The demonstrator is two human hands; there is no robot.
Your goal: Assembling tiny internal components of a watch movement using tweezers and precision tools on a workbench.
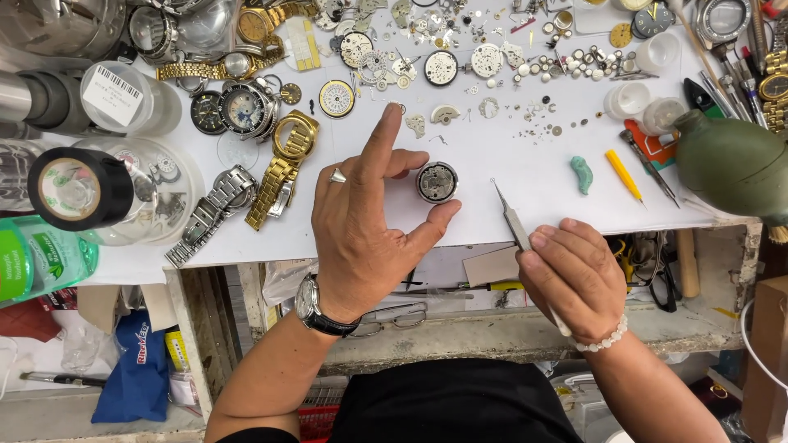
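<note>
A round watch movement (437, 181) lies on the white work surface (509, 156). My left hand (369, 226) rests beside it, thumb tip and middle finger touching its rim, index finger raised. This hand wears a ring, with a wristwatch on its wrist. My right hand (574, 275), with a bead bracelet on its wrist, grips metal tweezers (510, 216). Their tips point up and left, a short way right of the movement and clear of it.
Gold and steel wristwatches (279, 168) lie at the left, with a tape roll (78, 187) and plastic jars. Loose dials, gears and tiny parts cover the back. A teal putty lump (582, 174), yellow tool (624, 174) and green blower (730, 164) sit at the right.
</note>
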